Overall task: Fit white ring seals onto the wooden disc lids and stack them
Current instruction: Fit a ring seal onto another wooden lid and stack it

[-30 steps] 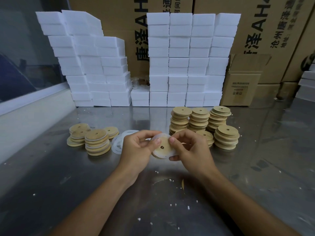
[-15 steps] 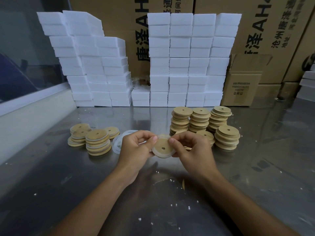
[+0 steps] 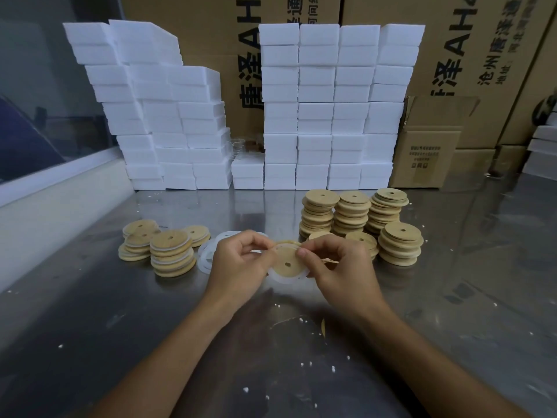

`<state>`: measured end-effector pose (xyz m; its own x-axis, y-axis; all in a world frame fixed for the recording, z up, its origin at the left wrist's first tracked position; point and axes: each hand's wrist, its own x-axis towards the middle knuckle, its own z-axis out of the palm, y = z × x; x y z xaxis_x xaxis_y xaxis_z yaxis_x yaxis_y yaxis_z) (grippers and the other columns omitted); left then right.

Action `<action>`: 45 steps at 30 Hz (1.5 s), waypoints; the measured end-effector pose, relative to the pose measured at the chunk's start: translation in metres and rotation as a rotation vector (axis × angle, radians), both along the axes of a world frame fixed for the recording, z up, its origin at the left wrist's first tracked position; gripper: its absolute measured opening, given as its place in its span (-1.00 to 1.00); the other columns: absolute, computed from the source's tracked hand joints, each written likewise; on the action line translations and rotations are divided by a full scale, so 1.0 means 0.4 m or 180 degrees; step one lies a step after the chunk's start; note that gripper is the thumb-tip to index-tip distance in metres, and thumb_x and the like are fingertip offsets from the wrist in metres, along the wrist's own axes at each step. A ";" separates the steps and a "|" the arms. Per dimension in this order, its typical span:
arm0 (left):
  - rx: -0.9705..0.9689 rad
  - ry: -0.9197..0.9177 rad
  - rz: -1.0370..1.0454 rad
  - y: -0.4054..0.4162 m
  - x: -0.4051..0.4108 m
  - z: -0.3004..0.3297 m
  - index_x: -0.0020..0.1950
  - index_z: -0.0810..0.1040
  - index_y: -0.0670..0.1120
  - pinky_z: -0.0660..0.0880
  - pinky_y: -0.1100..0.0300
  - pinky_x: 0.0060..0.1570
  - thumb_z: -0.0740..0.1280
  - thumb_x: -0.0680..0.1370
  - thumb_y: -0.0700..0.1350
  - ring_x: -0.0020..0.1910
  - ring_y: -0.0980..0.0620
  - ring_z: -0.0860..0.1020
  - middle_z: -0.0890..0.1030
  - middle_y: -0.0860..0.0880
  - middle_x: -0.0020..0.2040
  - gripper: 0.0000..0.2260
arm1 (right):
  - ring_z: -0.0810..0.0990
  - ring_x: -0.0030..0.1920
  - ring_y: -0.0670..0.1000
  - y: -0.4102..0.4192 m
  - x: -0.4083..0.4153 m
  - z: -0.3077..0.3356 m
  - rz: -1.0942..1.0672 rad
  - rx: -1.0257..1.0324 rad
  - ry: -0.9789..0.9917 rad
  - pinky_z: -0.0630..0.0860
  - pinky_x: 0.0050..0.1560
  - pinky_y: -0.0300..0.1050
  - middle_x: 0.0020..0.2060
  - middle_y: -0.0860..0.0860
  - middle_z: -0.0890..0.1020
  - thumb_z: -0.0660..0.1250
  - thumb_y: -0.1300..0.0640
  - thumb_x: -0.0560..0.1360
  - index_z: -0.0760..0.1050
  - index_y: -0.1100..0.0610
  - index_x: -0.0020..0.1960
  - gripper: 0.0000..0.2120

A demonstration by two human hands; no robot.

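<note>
One wooden disc lid [image 3: 287, 260], white ring seal [image 3: 283, 279] partly seated on its lower rim, is pinched between left hand [image 3: 238, 260] and right hand [image 3: 337, 267]; loose seals [image 3: 206, 256] lie just left of it.

Left hand [image 3: 238, 260] and right hand [image 3: 340, 267] pinching a wooden disc lid [image 3: 287, 260] with white ring seal [image 3: 281, 278] above the steel surface [image 3: 120, 327], stacked lids [image 3: 349, 212] far right, foam blocks [image 3: 328, 107] behind

Tan wooden disc [image 3: 287, 260], white ring seal [image 3: 283, 279], white foam blocks [image 3: 316, 101], grey table [image 3: 120, 327].
</note>
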<state>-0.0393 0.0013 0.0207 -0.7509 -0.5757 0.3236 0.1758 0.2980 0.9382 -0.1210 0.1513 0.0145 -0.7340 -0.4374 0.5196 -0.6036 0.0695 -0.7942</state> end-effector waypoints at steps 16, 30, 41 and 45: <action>0.0850 0.0279 -0.0232 0.008 0.002 0.015 -0.21 0.57 -0.22 0.65 0.01 -0.17 0.42 0.48 -0.34 -0.13 -0.06 0.68 0.68 -0.08 -0.19 -0.90 | 0.67 -0.27 -0.02 -0.001 -0.005 0.006 0.0322 -0.0636 -0.0599 0.63 -0.31 -0.14 -0.27 0.06 0.68 0.43 0.26 0.50 0.60 0.25 -0.12 -0.95; 0.0183 0.0276 -0.0079 0.014 0.005 0.019 -0.24 0.62 -0.08 0.64 -0.15 -0.15 0.45 0.48 -0.30 -0.20 -0.08 0.68 0.68 -0.07 -0.17 -0.84 | 0.67 -0.23 -0.14 -0.002 -0.003 0.015 -0.0010 -0.0316 -0.0064 0.57 -0.17 -0.24 -0.25 -0.05 0.72 0.51 0.28 0.43 0.68 0.16 -0.15 -0.95; 0.0981 0.0471 -0.0152 0.010 0.002 0.024 -0.29 0.62 -0.07 0.64 0.03 -0.27 0.41 0.49 -0.33 -0.13 -0.04 0.68 0.64 -0.08 -0.17 -0.79 | 0.69 -0.25 -0.05 -0.007 0.006 0.012 0.0462 -0.0791 -0.0883 0.66 -0.27 -0.05 -0.28 -0.01 0.69 0.42 0.26 0.51 0.54 0.14 -0.15 -0.90; 0.0761 0.0414 -0.0210 0.010 0.006 0.025 -0.20 0.59 -0.15 0.64 0.06 -0.27 0.40 0.51 -0.34 -0.13 0.00 0.68 0.64 -0.06 -0.17 -0.87 | 0.69 -0.24 -0.03 -0.005 0.004 0.005 0.0402 -0.0755 -0.0677 0.66 -0.29 -0.03 -0.27 -0.04 0.67 0.42 0.27 0.51 0.56 0.13 -0.14 -0.91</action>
<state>-0.0368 0.0055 0.0308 -0.7504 -0.5986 0.2805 0.3110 0.0548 0.9488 -0.1195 0.1494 0.0166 -0.7846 -0.4170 0.4589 -0.4149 -0.1970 -0.8883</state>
